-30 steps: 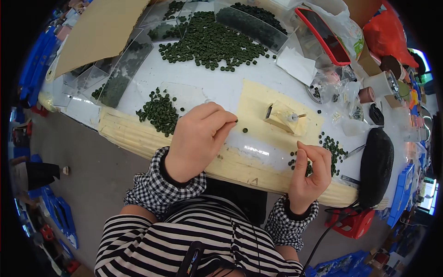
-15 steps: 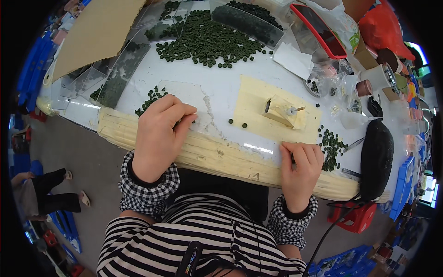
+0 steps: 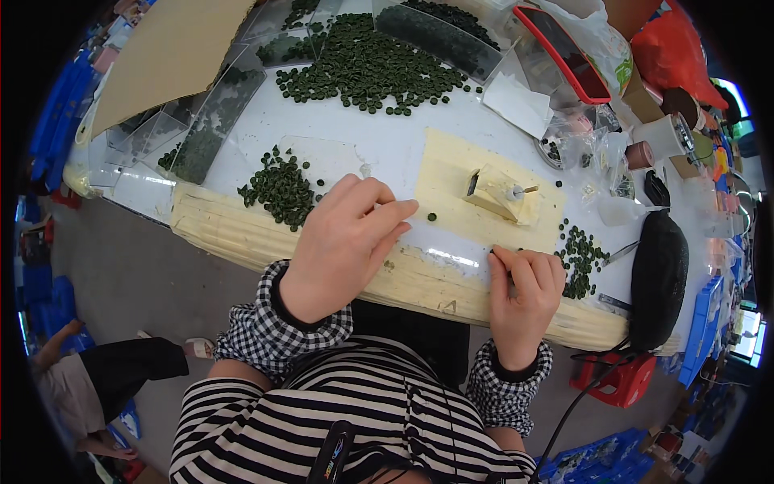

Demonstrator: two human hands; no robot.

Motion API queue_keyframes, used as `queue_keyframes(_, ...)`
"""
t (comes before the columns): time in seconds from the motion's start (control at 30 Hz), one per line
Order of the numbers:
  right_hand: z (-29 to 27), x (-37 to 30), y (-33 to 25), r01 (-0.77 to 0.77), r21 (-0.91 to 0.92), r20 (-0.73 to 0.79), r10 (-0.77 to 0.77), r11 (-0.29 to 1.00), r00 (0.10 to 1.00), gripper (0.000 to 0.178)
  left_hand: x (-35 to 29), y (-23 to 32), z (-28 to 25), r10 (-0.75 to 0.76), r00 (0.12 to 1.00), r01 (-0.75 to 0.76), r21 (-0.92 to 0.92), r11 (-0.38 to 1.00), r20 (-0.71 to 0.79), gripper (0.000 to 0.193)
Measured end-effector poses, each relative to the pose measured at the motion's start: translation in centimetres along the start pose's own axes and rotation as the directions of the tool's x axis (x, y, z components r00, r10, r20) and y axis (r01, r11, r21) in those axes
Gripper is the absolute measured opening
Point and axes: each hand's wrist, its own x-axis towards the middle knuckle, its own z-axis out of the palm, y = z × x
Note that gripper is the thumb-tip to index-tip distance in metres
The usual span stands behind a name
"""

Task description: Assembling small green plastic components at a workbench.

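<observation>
My left hand [image 3: 348, 246] is over the front of the table, thumb and forefinger brought together in a pinch; whatever is between the tips is hidden. Just beyond them lies a single small dark green bead [image 3: 432, 216]. Left of this hand is a small pile of the same round beads [image 3: 278, 189]. My right hand [image 3: 528, 294] rests at the padded front edge, its thumb and forefinger pinched on a tiny dark piece that looks like one of these beads. A scatter of beads [image 3: 579, 262] lies just right of it.
A small tape-wrapped block [image 3: 498, 194] with a metal pin stands on a cream sheet [image 3: 439, 169]. Behind are a large bead heap [image 3: 363, 68], clear boxes [image 3: 214, 133], cardboard [image 3: 169, 56] and a red-cased phone [image 3: 564, 56]. A black pouch [image 3: 657, 278] sits at right.
My left hand has moved right from the small bead pile to the loose beads; one of the two loose beads is no longer visible. My right hand stays in place. A person at left has shifted.
</observation>
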Motion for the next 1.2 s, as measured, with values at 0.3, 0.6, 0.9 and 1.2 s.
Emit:
queue_keyframes(0.3, 0.9, -0.3, 0.2, 0.012, 0.051, -0.053, -0.009, 0.999, 0.999, 0.013, 1.1, 0.2, 1.7, -0.043, 0.998, 0.050, -0.202, 0.978, 0.039, 0.020)
queue_keyframes(0.6, 0.8, -0.4, 0.1, 0.014, 0.076, -0.069, -0.008, 0.997, 0.998, 0.013, 0.7, 0.0, 0.6, -0.175, 0.925, 0.284, -0.920, -0.269, 0.337, 0.023)
queue_keyframes(0.9, 0.8, -0.3, 0.1, 0.019, 0.093, -0.081, -0.012, 0.996, 0.997, 0.014, 0.1, -0.4, 1.5, -0.120, 0.910, 0.338, -0.877, -0.341, 0.397, 0.031)
queue_keyframes(1.2, 0.8, -0.3, 0.0, 0.014, 0.094, -0.070, -0.007, 0.995, 0.997, 0.014, 0.3, 0.2, 1.1, -0.189, 0.868, 0.382, -0.862, -0.333, 0.458, 0.028)
